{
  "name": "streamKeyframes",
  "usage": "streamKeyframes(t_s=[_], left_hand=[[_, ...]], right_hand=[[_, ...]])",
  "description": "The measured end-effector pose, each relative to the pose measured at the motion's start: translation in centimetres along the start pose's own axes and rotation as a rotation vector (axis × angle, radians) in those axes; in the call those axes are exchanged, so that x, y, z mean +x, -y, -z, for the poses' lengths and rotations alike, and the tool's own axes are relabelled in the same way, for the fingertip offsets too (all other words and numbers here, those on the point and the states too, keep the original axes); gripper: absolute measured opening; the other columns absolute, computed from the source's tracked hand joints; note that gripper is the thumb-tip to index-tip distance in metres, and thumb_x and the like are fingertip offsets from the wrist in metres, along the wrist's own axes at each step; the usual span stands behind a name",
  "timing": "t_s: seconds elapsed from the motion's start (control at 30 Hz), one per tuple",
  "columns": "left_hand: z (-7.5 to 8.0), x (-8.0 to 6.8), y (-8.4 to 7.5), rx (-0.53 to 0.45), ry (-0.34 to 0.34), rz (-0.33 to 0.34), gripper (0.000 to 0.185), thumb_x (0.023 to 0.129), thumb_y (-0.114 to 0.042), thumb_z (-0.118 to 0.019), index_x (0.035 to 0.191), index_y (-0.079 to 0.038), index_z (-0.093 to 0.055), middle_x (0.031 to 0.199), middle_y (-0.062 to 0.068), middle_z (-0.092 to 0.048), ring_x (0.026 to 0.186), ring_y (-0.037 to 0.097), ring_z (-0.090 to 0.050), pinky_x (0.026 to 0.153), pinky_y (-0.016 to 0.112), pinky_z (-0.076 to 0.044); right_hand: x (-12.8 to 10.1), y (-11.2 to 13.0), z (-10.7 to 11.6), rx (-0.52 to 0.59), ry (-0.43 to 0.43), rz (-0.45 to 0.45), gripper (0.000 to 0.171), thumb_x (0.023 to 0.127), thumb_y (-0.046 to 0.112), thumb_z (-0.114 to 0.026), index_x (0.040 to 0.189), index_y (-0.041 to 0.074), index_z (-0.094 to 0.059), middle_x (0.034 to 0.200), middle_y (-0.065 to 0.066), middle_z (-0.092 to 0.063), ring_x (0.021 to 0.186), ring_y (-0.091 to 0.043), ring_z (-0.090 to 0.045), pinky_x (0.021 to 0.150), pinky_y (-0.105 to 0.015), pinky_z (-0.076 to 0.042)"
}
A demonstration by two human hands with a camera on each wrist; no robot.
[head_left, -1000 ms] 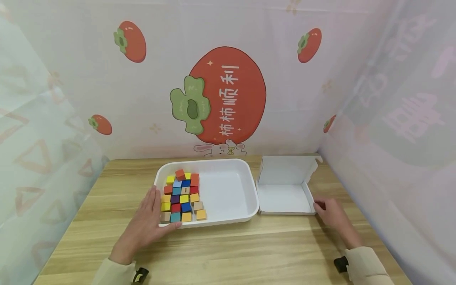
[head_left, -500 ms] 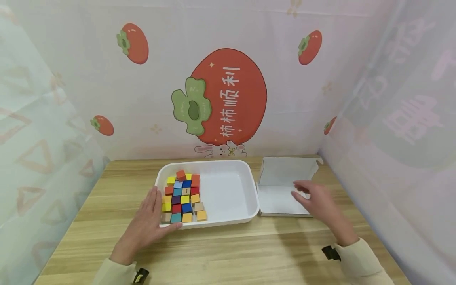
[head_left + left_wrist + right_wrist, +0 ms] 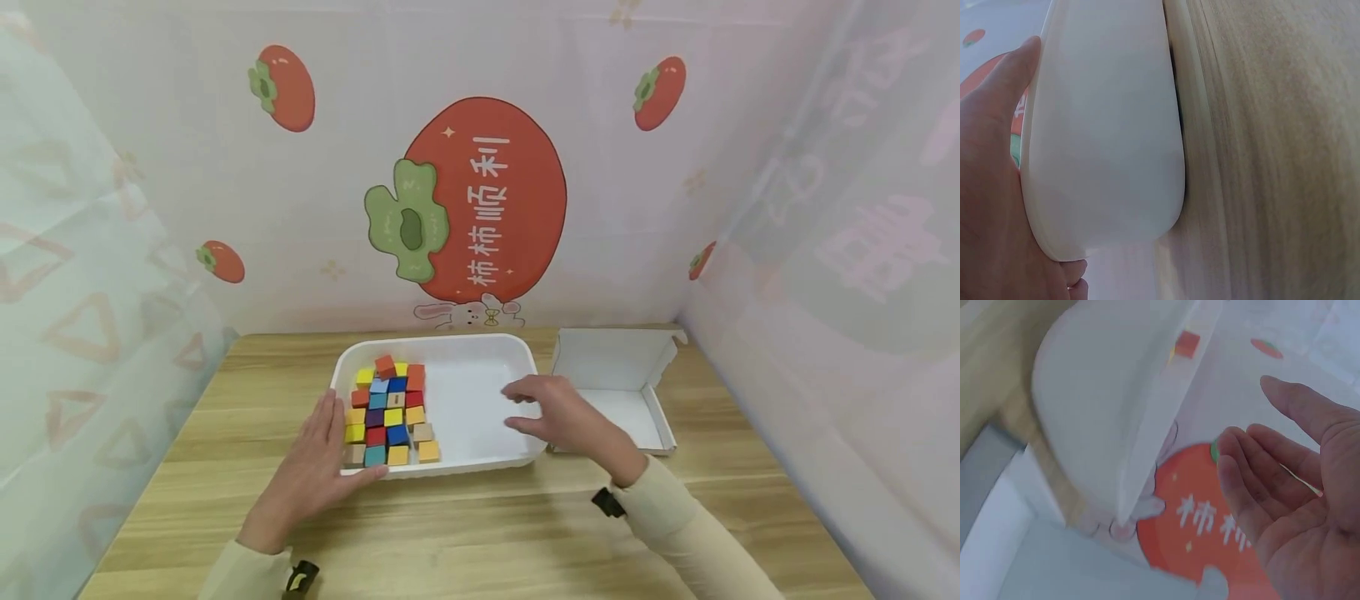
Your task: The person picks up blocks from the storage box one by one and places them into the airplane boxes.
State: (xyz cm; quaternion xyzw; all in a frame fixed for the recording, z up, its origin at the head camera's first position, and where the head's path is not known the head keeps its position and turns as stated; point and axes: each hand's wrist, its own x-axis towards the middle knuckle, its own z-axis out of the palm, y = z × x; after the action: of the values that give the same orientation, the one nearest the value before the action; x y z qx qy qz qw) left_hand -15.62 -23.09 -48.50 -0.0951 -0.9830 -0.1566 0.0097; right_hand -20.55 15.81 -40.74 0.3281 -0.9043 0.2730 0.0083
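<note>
White tray (image 3: 517, 354) of blocks (image 3: 390, 410) braced by flat left hand (image 3: 315, 467); right hand (image 3: 566, 417) hovered, fingers released; likely block-picking next, needing a pinch.

White Chinese characters, 柿柿顺利, ran in two vertical columns down the large red persimmon (image 3: 483, 200) printed on the backdrop (image 3: 525, 67). Faint pink characters showed on the translucent right curtain (image 3: 862, 250) but could not be read. In the right wrist view, part of the same white lettering appeared on the persimmon (image 3: 1204, 512), blurred.
</note>
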Motion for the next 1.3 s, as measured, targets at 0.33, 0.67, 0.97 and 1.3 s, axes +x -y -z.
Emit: streamKeyframes(t_s=[0.33, 0.67, 0.97, 1.3], left_hand=[[-0.1, 0.0, 0.0, -0.005, -0.011, -0.001, 0.135, 0.083, -0.084, -0.062, 0.167, 0.004, -0.004, 0.177, 0.026, -0.003, 0.162, 0.048, -0.010, 0.124, 0.073, -0.024], [-0.2, 0.0, 0.3, -0.002, -0.017, -0.005, 0.135, 0.083, -0.086, -0.061, 0.168, 0.002, -0.004, 0.178, 0.023, -0.001, 0.163, 0.047, -0.009, 0.125, 0.071, -0.024], [-0.2, 0.0, 0.3, -0.012, -0.014, -0.001, 0.136, 0.083, -0.085, -0.062, 0.167, 0.004, -0.004, 0.177, 0.024, -0.001, 0.162, 0.048, -0.010, 0.126, 0.071, -0.023], [-0.1, 0.0, 0.2, -0.013, -0.014, 0.006, 0.136, 0.082, -0.086, -0.061, 0.168, 0.002, -0.003, 0.178, 0.023, 0.000, 0.163, 0.048, -0.009, 0.125, 0.072, -0.024]], right_hand=[[5.5, 2.1, -5.2, 0.098, 0.282, -0.052, 0.043, 0.092, 0.024, -0.084, 0.130, 0.008, -0.074, 0.125, -0.010, -0.078, 0.112, -0.023, -0.074, 0.101, -0.039, -0.062], [7.8, 2.5, -8.2, 0.030, 0.398, -0.079, 0.037, 0.088, 0.027, -0.088, 0.122, 0.013, -0.079, 0.111, 0.002, -0.079, 0.093, -0.007, -0.064, 0.092, -0.020, -0.056], [8.3, 2.5, -9.6, 0.006, 0.440, -0.087, 0.027, 0.091, 0.020, -0.085, 0.118, 0.017, -0.081, 0.102, 0.010, -0.077, 0.086, -0.004, -0.060, 0.093, -0.020, -0.053], [7.9, 1.6, -9.5, 0.054, 0.397, -0.073, 0.028, 0.090, 0.023, -0.087, 0.117, 0.018, -0.081, 0.100, 0.011, -0.078, 0.082, -0.002, -0.062, 0.087, -0.017, -0.053]])
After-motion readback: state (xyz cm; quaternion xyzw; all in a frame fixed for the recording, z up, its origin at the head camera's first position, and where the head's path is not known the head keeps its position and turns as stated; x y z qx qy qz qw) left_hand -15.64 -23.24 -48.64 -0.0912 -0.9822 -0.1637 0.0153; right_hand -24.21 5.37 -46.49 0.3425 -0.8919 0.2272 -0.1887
